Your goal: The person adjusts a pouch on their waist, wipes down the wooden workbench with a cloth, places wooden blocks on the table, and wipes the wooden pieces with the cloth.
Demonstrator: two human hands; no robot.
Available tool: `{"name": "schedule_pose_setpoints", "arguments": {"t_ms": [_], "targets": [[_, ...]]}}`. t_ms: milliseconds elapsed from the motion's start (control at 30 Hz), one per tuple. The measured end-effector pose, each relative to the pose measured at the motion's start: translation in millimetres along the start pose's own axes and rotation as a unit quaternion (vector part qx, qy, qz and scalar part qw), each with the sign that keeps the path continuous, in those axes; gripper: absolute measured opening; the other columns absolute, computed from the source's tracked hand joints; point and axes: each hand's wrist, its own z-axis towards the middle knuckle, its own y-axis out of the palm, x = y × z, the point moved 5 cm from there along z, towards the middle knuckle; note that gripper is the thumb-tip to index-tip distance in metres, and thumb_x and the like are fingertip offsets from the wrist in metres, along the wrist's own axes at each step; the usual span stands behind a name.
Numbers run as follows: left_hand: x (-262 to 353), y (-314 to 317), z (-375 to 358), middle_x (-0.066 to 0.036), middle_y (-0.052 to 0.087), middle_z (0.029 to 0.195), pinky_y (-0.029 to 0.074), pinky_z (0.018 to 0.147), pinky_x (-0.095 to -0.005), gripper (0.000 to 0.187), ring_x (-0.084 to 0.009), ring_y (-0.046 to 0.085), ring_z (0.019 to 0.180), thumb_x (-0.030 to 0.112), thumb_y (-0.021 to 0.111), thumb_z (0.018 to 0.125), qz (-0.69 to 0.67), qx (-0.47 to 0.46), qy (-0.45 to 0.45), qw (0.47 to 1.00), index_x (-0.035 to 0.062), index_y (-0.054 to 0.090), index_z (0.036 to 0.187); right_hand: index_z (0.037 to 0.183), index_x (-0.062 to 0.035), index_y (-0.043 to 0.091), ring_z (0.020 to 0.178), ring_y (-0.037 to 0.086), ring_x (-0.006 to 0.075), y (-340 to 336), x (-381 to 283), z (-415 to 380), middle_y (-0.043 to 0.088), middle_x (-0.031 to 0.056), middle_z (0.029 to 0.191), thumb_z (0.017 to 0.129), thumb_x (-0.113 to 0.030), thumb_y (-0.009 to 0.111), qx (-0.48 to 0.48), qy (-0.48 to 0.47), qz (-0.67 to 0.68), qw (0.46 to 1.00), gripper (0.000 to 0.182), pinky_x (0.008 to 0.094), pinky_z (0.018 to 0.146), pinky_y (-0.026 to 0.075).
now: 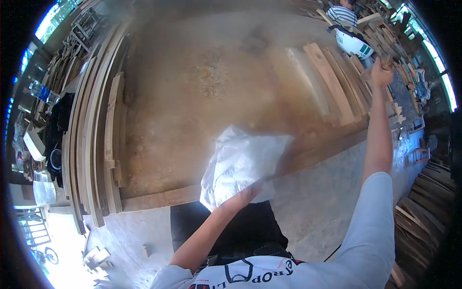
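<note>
My left hand (pixel 246 193) grips the lower edge of a crumpled white cloth (pixel 240 161), with most of the fingers hidden behind its folds. The cloth hangs over the front edge of a broad wooden table (pixel 163 120), close to my body. Stretched out to the far right, my right hand (pixel 382 72) is closed near the ends of several planks; what it holds, if anything, I cannot make out. A pale patch of crumbs or dust (pixel 210 82) marks the tabletop beyond the cloth.
Long boards (pixel 91 130) lie stacked along the table's left side, and shorter planks (pixel 329 82) on its right. A white helmet (pixel 352 43) sits at the back right, near a person in a striped shirt (pixel 342 14). A water bottle (pixel 43 92) is at far left.
</note>
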Motion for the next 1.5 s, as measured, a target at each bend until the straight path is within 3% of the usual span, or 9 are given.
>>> {"name": "schedule_pose_setpoints", "arguments": {"t_ms": [433,733,800,900,1100,1200,1333,1467,1500], "targets": [[-2,-7,3,-0.016,0.064,0.107,0.051,0.087,-0.0471,0.032,-0.0387,0.064,0.097,0.022,0.072,0.083,-0.064,0.019,-0.039,0.997,0.0070,0.065,0.110,0.112,0.0002,0.069,0.098,0.066,0.0142,0,40,19,0.072,0.0087,0.105,0.084,-0.033,0.081,-0.321,0.038,0.266,0.908,0.045,0.0288,0.085,0.050],[1,-17,6,-0.019,0.062,0.116,0.051,0.092,-0.0484,0.037,-0.0392,0.063,0.106,0.026,0.070,0.085,-0.008,-0.013,-0.033,0.999,0.0068,0.062,0.116,0.119,0.0068,0.060,0.111,0.060,0.0467,10,32,13,0.065,0.0280,0.118,0.093,-0.061,0.056,0.039,-0.092,0.104,0.990,0.072,0.0493,0.094,0.046],[11,-11,-3,-0.019,0.059,0.125,0.050,0.097,-0.0500,0.046,-0.0413,0.061,0.111,0.030,0.070,0.085,0.255,-0.078,0.113,0.957,0.0060,0.060,0.122,0.116,0.0066,0.061,0.109,0.061,0.0463,19,27,10,0.066,0.0278,0.114,0.092,-0.061,0.057,0.046,-0.091,0.083,0.991,0.072,0.0492,0.093,0.047],[-3,-22,12,-0.020,0.059,0.127,0.050,0.098,-0.0500,0.049,-0.0426,0.060,0.114,0.033,0.071,0.085,-0.068,-0.081,-0.066,0.992,0.0064,0.060,0.124,0.112,0.0062,0.062,0.105,0.063,0.0457,27,15,3,0.068,0.0272,0.107,0.092,-0.062,0.055,0.029,-0.113,0.084,0.990,0.071,0.0492,0.091,0.048],[6,-11,-6,-0.019,0.059,0.131,0.047,0.102,-0.0508,0.049,-0.0409,0.059,0.117,0.032,0.073,0.083,0.231,-0.198,0.127,0.944,0.0066,0.063,0.124,0.108,0.0056,0.067,0.104,0.065,0.0450,75,66,59,0.069,0.0289,0.104,0.092,-0.071,0.044,-0.028,-0.012,0.015,0.999,0.082,0.0501,0.090,0.049],[7,-10,-2,-0.018,0.058,0.133,0.046,0.104,-0.0507,0.052,-0.0400,0.059,0.119,0.036,0.071,0.086,0.109,-0.171,0.066,0.977,0.0064,0.061,0.127,0.107,0.0069,0.071,0.104,0.065,0.0465,94,78,86,0.069,0.0311,0.102,0.089,-0.082,0.023,-0.017,-0.028,-0.074,0.997,0.103,0.0519,0.090,0.050],[8,-5,-10,-0.018,0.054,0.139,0.042,0.110,-0.0496,0.059,-0.0382,0.055,0.125,0.042,0.060,0.093,0.511,-0.210,0.304,0.776,0.0062,0.050,0.138,0.108,0.0067,0.071,0.102,0.066,0.0459,108,74,90,0.070,0.0296,0.101,0.086,-0.085,0.025,-0.021,0.061,-0.057,0.996,0.105,0.0520,0.088,0.050],[12,10,-28,-0.015,0.044,0.150,0.039,0.114,-0.0473,0.060,-0.0339,0.047,0.135,0.044,0.049,0.098,0.798,-0.111,0.415,0.423,0.0083,0.041,0.145,0.104,0.0032,0.073,0.098,0.068,0.0426,124,104,100,0.071,0.0279,0.100,0.084,-0.087,0.027,-0.015,0.065,-0.095,0.993,0.103,0.0502,0.085,0.051],[12,11,-27,-0.015,0.046,0.149,0.040,0.114,-0.0473,0.058,-0.0337,0.048,0.134,0.044,0.050,0.097,0.784,-0.122,0.413,0.447,0.0097,0.042,0.144,0.102,0.0024,0.074,0.097,0.069,0.0421,124,102,98,0.071,0.0274,0.100,0.084,-0.087,0.028,0.014,0.046,-0.086,0.995,0.102,0.0501,0.085,0.052]]}}
